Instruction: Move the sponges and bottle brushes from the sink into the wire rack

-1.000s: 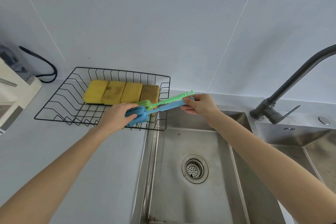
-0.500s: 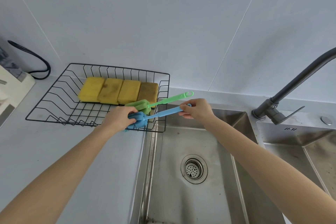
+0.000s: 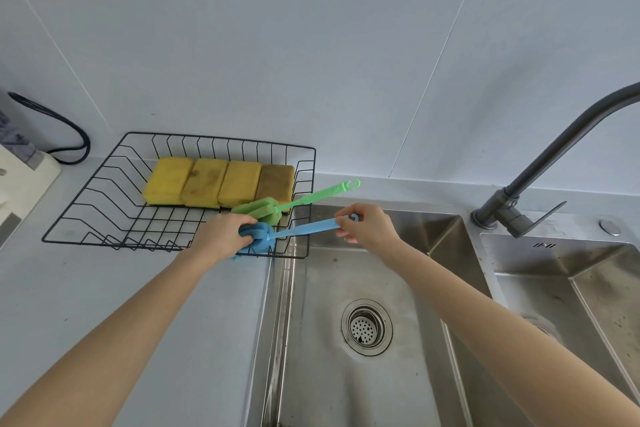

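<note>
The left hand (image 3: pixel 221 236) is squeezing the blue brush (image 3: pixel 277 236) by its soft, squishy head over the rack (image 3: pixel 104 184), while the right hand (image 3: pixel 372 227) fingers are pinching its light, stiff stick end by the sink (image 3: pixel 433 229)

Wire rack (image 3: pixel 104 208) sits on the bench (image 3: pixel 104 305), left of frame centre, just left of the sink (image 3: pixel 346 374). Four sponges (image 3: pixel 218 182) lie in its rear row; tap (image 3: pixel 540 184) at right.
</note>
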The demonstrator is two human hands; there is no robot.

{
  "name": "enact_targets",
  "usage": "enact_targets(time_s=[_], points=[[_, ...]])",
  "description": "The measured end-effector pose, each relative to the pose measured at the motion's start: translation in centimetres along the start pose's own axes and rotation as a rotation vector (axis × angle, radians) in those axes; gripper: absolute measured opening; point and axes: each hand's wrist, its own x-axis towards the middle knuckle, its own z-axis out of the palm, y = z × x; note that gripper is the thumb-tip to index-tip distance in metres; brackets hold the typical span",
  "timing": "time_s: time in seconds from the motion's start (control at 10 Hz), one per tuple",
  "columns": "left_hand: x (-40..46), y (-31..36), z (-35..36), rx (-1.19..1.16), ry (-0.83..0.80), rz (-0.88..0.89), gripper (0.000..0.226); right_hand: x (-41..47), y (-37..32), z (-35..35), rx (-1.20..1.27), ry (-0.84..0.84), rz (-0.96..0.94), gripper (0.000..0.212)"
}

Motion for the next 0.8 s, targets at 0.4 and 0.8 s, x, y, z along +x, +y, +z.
enact_targets(time_s=[0.4, 0.8], points=[[-1.4, 0.7, -1.8, 0.043, -0.095, 0.033, 0.05, -1.8, -0.6, -1.2, -0.291, -0.013, -0.07, 0.04], [-2.6, 4.3, -4.7, 0.102, 0.069, 0.11, 0.051, -4.1, -2.4, -4.5, -0.607, 0.003, -0.14, 0.061]])
